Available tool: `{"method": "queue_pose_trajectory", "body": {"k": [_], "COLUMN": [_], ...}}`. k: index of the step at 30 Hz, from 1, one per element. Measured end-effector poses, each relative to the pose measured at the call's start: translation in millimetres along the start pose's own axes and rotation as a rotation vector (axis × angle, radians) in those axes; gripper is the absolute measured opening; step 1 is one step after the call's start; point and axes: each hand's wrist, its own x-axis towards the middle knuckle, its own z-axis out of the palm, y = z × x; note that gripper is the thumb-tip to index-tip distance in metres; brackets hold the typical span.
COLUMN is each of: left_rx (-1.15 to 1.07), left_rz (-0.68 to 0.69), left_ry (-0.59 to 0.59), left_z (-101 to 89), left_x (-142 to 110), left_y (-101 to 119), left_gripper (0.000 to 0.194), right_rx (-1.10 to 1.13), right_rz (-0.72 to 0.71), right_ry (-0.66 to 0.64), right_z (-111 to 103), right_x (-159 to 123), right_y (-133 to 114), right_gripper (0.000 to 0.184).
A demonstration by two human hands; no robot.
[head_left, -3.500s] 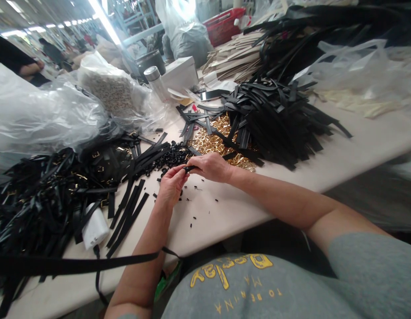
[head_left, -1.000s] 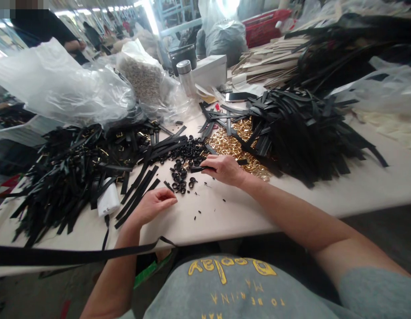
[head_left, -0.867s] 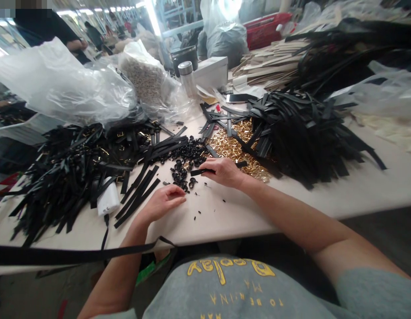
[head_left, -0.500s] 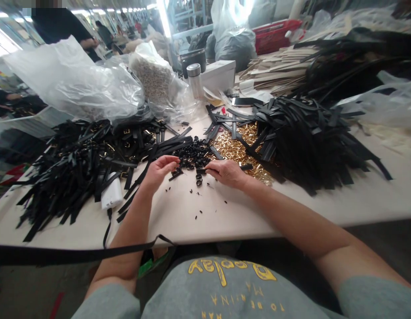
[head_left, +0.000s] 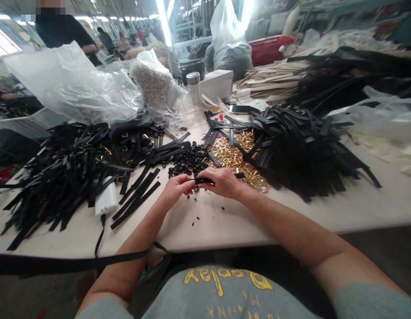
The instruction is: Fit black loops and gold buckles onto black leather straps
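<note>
A short black strap [head_left: 203, 180] spans the gap between my hands, held level just above the table. My left hand [head_left: 177, 188] pinches its left end between thumb and fingers. Gripping the strap farther right is my right hand [head_left: 224, 183], fingers closed over it. A black strap end [head_left: 239, 175] shows past the right knuckles; I cannot tell if it is the same piece. Just beyond my hands lies a heap of small black loops [head_left: 187, 159]. Gold buckles [head_left: 240, 150] are piled behind my right hand.
Black straps with buckles [head_left: 75, 164] lie heaped at left, plain black straps [head_left: 301, 150] at right. A white power bank [head_left: 106, 197] with a cable sits near my left forearm. Behind stand a glass bottle [head_left: 194, 91], a white box [head_left: 217, 84] and plastic bags [head_left: 92, 84].
My left hand has moved right and closed on the strap beside my right hand. Loose straps now lie on the table left of the loops. The camera view has tilted slightly.
</note>
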Motion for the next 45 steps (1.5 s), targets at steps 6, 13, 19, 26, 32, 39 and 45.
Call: {"method": "queue_pose_trajectory", "body": {"k": [6, 13, 19, 26, 32, 39, 45], "left_rx": [-0.154, 0.507, 0.999, 1.101, 1.094, 1.043, 1.056], "left_rz": [-0.060, 0.376, 0.640, 0.566, 0.384, 0.077, 0.147], "left_ry": [0.003, 0.129, 0.120, 0.359, 0.302, 0.132, 0.122], "left_z": [-0.4, -8.0, -42.7, -79.5, -54.0, -38.4, -33.1], "left_x": [0.6, 16.5, 50.5, 56.2, 61.0, 90.6, 99.5], "left_y": [-5.4, 1.1, -0.6, -0.8, 10.8, 24.9, 22.1], "left_gripper": [0.037, 0.027, 0.022, 0.020, 0.018, 0.018, 0.009], "right_rx": [-0.041, -0.126, -0.190, -0.218, -0.190, -0.181, -0.185], "right_rz": [-0.073, -0.051, 0.027, 0.048, 0.056, 0.076, 0.091], "right_ry": [0.074, 0.002, -0.073, -0.113, -0.100, -0.107, -0.097], "right_z": [-0.4, -8.6, -11.2, -13.6, -13.0, -10.7, -8.0], "right_x": [0.7, 0.9, 1.9, 2.8, 2.0, 1.8, 1.4], "right_y": [-2.6, 1.1, 5.4, 5.9, 5.9, 9.4, 13.6], "right_gripper": [0.022, 0.022, 0.019, 0.018, 0.016, 0.015, 0.014]}}
